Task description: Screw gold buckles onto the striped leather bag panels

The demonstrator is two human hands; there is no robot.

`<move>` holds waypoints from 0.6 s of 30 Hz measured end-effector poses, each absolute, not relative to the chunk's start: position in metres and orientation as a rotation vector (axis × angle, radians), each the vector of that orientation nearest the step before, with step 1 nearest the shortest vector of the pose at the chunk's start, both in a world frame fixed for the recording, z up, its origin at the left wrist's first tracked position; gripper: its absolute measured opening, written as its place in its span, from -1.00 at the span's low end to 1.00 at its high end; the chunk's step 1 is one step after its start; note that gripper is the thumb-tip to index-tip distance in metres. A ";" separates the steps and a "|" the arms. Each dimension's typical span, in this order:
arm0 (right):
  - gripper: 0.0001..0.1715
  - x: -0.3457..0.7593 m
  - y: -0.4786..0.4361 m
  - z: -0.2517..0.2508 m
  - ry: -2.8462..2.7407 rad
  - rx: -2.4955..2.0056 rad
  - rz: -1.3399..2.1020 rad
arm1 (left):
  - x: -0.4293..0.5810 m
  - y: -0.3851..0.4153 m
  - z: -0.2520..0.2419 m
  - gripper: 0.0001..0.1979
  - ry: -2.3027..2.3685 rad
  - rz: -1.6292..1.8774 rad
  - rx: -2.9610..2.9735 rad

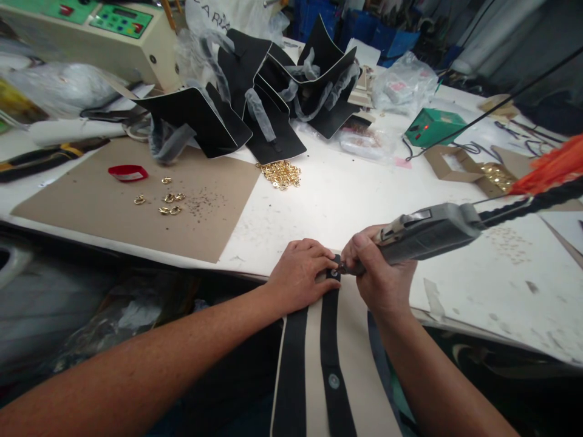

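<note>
A cream fabric piece with black straps (334, 346) hangs over the near edge of the white table (346, 200). My left hand (300, 273) presses the top of the middle black strap flat, fingers closed around a small round metal fitting (335, 274). My right hand (380, 276) is wrapped round a grey electric hand tool (428, 233). The tool's tip touches that fitting. A black braided cable (532, 203) runs from the tool off to the right. A second round fitting (334, 381) sits lower on the same strap.
A brown cardboard sheet (91, 206) at left carries small gold rings (170, 200) and a red band (128, 173). A heap of gold hardware (280, 173) lies mid-table under black panels (255, 97). A green box (432, 125), an open carton (460, 167) and a machine (113, 36) stand behind.
</note>
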State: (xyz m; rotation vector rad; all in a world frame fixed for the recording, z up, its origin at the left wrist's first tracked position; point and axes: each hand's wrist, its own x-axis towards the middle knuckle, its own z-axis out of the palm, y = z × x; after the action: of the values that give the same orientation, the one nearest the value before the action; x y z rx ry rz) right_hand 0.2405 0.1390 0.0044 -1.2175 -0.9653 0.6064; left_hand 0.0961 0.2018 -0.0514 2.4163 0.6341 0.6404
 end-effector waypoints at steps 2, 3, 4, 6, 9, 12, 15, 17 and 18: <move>-0.69 0.242 0.138 0.004 -1.011 -1.225 0.600 | 0.096 0.202 -0.051 -0.77 0.630 0.634 2.418; -0.68 0.242 0.138 0.004 -1.033 -1.224 0.599 | 0.096 0.202 -0.050 -0.77 0.628 0.634 2.420; -0.68 0.243 0.137 0.004 -1.052 -1.221 0.602 | 0.096 0.202 -0.050 -0.78 0.626 0.634 2.423; -0.68 0.244 0.137 0.002 -1.070 -1.207 0.614 | 0.096 0.202 -0.050 -0.78 0.627 0.634 2.426; -0.67 0.247 0.138 -0.001 -1.086 -1.186 0.651 | 0.096 0.202 -0.051 -0.79 0.628 0.633 2.428; -0.63 0.250 0.140 -0.002 -1.115 -1.173 0.714 | 0.096 0.202 -0.051 -0.76 0.632 0.633 2.440; -0.64 0.252 0.142 -0.002 -1.131 -1.184 0.745 | 0.097 0.201 -0.052 -0.75 0.652 0.638 2.442; -0.65 0.253 0.142 -0.002 -1.158 -1.196 0.746 | 0.097 0.201 -0.052 -0.78 0.657 0.640 2.436; -0.65 0.253 0.142 -0.002 -1.169 -1.199 0.743 | 0.097 0.201 -0.052 -0.78 0.656 0.639 2.435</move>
State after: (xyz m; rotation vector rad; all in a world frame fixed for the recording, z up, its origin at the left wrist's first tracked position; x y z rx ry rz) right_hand 0.2525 0.1423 -0.0023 -1.1991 -1.1686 0.7433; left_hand 0.0970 0.2011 -0.0520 2.4353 0.6555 0.6395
